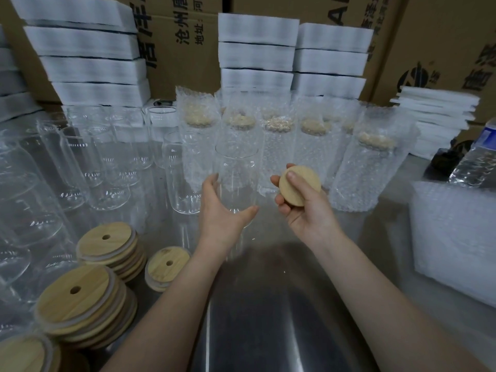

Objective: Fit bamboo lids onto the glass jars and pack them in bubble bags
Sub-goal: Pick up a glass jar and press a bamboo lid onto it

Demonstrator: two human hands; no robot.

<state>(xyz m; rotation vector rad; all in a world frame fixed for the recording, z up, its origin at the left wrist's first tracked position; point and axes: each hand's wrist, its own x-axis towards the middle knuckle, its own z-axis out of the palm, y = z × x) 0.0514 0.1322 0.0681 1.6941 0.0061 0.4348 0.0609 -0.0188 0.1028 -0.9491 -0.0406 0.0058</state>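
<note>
Hands: clear jar, round bamboo lid

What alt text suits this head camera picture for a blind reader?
A person's left hand holds a clear glass jar while the right hand holds a bamboo lid beside it; bagged jars stand behind, lid stacks lie at left.

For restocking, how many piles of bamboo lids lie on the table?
4: a small pile, two taller piles left of it, and a cut-off pile at the bottom-left corner. More may be hidden.
</note>
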